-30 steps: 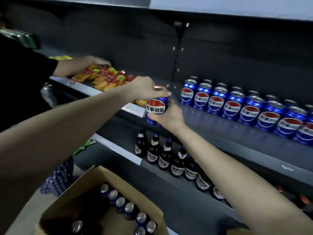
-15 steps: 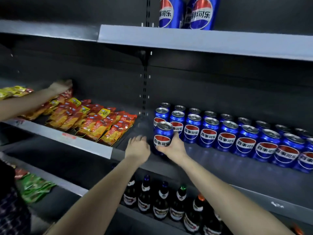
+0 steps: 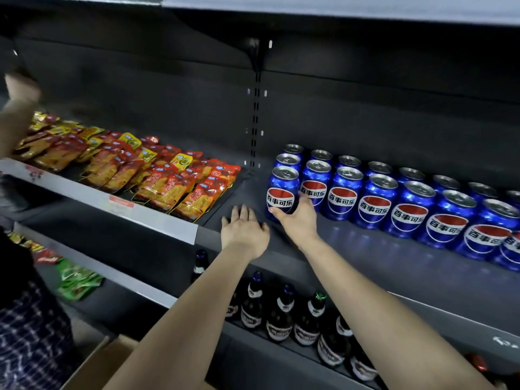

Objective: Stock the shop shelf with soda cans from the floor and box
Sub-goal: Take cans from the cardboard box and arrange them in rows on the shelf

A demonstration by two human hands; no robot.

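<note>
A blue soda can (image 3: 282, 190) stands upright on the dark shelf (image 3: 394, 266), at the left end of the front row. My right hand (image 3: 298, 220) grips its lower part, fingers under its left side and thumb on its right. My left hand (image 3: 245, 234) hovers flat with spread fingers just left of the can, touching nothing. Rows of matching blue cans (image 3: 408, 204) run to the right along the shelf, several deep.
Orange and red snack packets (image 3: 157, 175) fill the shelf section to the left, where another person's arm (image 3: 14, 108) reaches in. Dark beer bottles (image 3: 281, 313) stand on the shelf below. A cardboard box corner (image 3: 104, 361) shows at the bottom left.
The can was held in the air by both hands; it now stands on the shelf at the row's left end. My left hand has let go and spread out beside it.
</note>
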